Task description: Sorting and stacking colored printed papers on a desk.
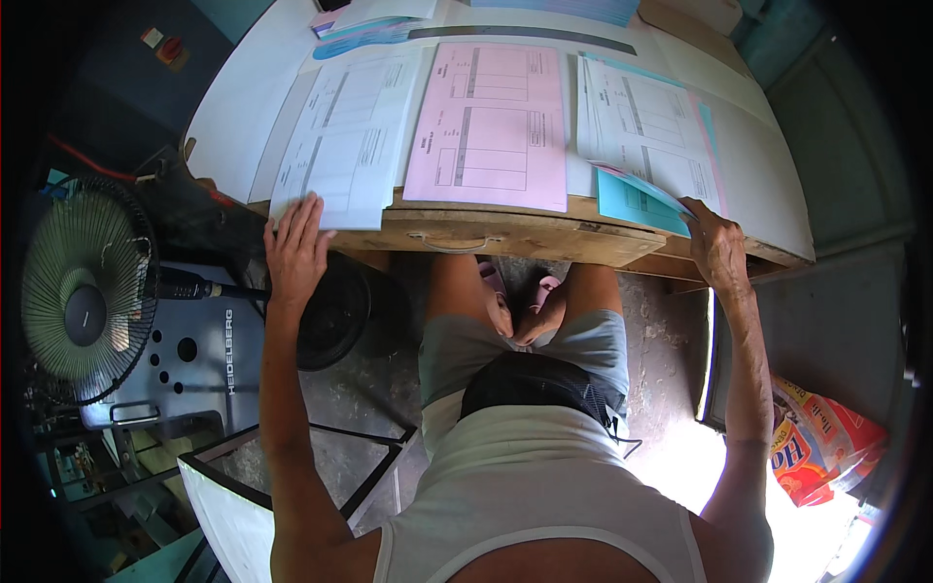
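Observation:
My left hand (297,244) lies flat with its fingers on the lower edge of a stack of white printed forms (342,138) at the table's left. Between the hands is a pink printed form (488,131). At the right, my right hand (713,237) pinches the lower right corner of a pile of white forms (645,124). That corner is lifted, with pink and blue-green undersides showing, and a teal sheet (634,202) lies beneath it. Pink and teal edges stick out at the pile's right side.
A long grey metal strip (521,35) lies behind the forms, near more coloured paper (372,29). A wooden drawer (510,237) with a metal handle is under the white tabletop (233,109). A standing fan (87,291) is at the left, a red plastic bag (824,437) at the lower right.

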A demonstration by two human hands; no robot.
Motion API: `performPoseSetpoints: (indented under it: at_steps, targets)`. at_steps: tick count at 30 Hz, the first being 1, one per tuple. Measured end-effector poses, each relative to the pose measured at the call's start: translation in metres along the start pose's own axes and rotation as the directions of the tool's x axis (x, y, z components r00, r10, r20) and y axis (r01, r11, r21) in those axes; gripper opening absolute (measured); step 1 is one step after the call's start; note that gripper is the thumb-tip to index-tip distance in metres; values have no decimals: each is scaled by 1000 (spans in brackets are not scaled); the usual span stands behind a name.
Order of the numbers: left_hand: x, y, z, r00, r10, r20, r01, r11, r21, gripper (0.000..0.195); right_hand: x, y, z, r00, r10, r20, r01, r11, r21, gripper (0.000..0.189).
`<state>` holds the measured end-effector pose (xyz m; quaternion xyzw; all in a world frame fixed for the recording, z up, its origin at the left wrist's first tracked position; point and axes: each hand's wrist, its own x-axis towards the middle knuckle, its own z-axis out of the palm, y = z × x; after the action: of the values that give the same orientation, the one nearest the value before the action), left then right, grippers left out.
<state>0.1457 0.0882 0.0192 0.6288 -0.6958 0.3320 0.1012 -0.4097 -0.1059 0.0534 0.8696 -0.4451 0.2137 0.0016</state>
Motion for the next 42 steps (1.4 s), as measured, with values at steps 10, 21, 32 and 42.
performPoseSetpoints:
  at_steps: [10, 21, 32, 42]
  targets:
    - [84, 34, 18, 911, -380, -160, 208, 760, -616, 33, 11, -4, -13, 980, 192, 61, -195, 980, 45, 25]
    - [139, 138, 32, 891, 429, 152, -342, 851, -399, 37, 6, 26, -11, 947, 244, -210, -168, 931, 325, 31]
    - [102, 139, 47, 898, 399, -184, -436, 861, -261, 22, 103, -61, -12, 892, 178, -415, -145, 983, 110, 20]
    - [94, 143, 26, 960, 205, -192, -273, 843, -464, 12, 100, -175, 76, 942, -330, 68, 336, 929, -157, 30]
